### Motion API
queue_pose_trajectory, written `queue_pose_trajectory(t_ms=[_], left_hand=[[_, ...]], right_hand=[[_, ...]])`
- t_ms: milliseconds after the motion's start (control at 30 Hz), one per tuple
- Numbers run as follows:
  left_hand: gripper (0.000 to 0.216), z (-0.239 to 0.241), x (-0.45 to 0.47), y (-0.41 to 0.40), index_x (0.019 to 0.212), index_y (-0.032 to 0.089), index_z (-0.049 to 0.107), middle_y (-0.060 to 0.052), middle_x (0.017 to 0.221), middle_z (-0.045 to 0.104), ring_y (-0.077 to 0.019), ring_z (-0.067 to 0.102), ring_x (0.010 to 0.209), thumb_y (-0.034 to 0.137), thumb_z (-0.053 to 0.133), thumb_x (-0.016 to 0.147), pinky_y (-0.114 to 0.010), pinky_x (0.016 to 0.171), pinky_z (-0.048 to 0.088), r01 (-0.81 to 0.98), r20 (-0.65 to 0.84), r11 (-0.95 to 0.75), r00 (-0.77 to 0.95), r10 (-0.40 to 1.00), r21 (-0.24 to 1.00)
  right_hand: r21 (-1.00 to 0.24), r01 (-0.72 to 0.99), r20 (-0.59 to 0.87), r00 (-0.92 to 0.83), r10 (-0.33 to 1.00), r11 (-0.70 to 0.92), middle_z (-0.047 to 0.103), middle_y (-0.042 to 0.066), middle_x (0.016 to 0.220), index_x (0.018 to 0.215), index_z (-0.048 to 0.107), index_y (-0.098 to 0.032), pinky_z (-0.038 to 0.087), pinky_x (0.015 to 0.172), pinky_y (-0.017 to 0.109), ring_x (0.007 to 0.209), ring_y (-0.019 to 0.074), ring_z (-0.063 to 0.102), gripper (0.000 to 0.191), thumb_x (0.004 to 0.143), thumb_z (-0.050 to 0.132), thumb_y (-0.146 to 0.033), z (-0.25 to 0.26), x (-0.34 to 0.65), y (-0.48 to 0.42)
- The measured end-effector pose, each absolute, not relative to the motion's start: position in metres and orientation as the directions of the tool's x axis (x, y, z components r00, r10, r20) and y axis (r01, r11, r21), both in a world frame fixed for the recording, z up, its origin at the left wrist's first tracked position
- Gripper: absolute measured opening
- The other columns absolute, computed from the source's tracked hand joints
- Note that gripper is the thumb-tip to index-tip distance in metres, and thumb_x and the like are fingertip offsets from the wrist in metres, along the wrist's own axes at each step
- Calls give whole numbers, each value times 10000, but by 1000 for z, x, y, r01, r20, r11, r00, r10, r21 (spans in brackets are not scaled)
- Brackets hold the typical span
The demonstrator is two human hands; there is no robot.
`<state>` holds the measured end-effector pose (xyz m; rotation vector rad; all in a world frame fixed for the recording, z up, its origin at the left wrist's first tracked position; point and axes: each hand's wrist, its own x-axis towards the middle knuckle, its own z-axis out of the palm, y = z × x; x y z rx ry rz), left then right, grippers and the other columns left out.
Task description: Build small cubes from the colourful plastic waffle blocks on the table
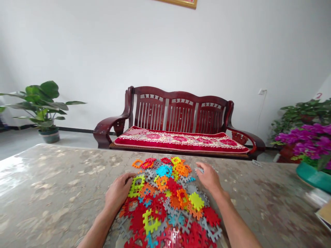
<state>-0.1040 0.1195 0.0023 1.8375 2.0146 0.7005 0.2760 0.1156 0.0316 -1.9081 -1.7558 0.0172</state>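
Observation:
A heap of flat, toothed plastic tiles [170, 199] in red, orange, grey, blue and lime green lies on a marbled tabletop [57, 193] in front of me. My left hand [119, 191] rests at the heap's left edge, fingers curled against a lime green frame tile [137, 184]. My right hand [208, 177] lies at the heap's right side, its fingers closed on a grey tile [199, 169] at the upper right rim of the pile. Both forearms reach in from the bottom of the view.
Behind the table stands a dark red wooden bench [178, 117] with a red floral cushion. A potted green plant [42, 105] is on the floor at left. Purple flowers in a teal bowl [310, 148] sit at the table's right edge, beside some papers [322, 206].

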Motion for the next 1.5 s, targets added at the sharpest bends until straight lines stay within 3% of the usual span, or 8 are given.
queue_pose_trajectory(t_ms=[133,500,667,833,933,1033,1167,1500], left_hand=[[363,4,-103,119,1061,306,699,22,1122,723,-194,658,999,363,393,875,-259,828,463,830,92,50,-121,988,555],[361,5,-102,117,1048,308,704,24,1103,729,-186,655,1001,350,389,876,-247,799,465,826,109,36,-118,987,562],[360,3,-103,118,1045,312,701,26,1105,727,-189,654,1000,351,387,874,-252,787,462,825,107,37,-117,987,564],[356,3,-103,119,1057,305,699,16,1094,732,-194,658,987,345,400,868,-255,794,462,829,99,50,-127,987,557],[359,2,-103,119,1056,302,699,15,1097,730,-193,655,1004,348,394,873,-251,801,462,827,101,48,-125,987,560],[358,2,-103,119,1044,299,699,16,1112,725,-187,650,1026,347,387,876,-246,813,460,822,107,35,-116,987,568],[353,4,-102,118,1036,298,698,18,1106,727,-183,649,1023,341,387,874,-242,816,459,822,117,24,-109,987,569],[362,4,-103,118,1062,295,694,6,1119,725,-189,649,1023,340,386,879,-250,799,461,824,96,45,-120,988,565]], right_hand=[[-492,857,267,-23,963,157,658,67,1227,1237,608,-211,422,990,327,1124,202,595,424,829,537,-298,35,240,108],[-435,817,128,-361,924,379,512,108,1411,1394,479,-182,305,1123,403,1307,250,439,563,861,549,-352,32,175,78],[-550,720,139,-420,897,423,385,96,1511,1403,468,-239,271,1151,416,1379,244,361,609,816,609,-322,37,171,70],[-765,482,233,-414,880,428,469,62,1451,1323,549,-272,446,1022,399,1283,230,484,513,814,603,-306,36,173,76],[-830,454,242,-229,943,324,627,65,1260,1239,610,-244,534,860,342,1067,200,628,415,833,538,-285,32,186,90],[-686,696,276,-19,961,211,684,79,1145,1150,666,-205,478,940,356,1026,211,638,377,795,542,-231,29,211,104],[-451,886,232,-4,973,111,647,96,1233,1264,591,-186,398,1017,382,1163,254,557,538,729,614,-227,25,241,111],[-393,908,162,-88,983,146,594,78,1321,1326,528,-201,375,1029,354,1203,240,525,610,719,567,-150,17,237,107]])
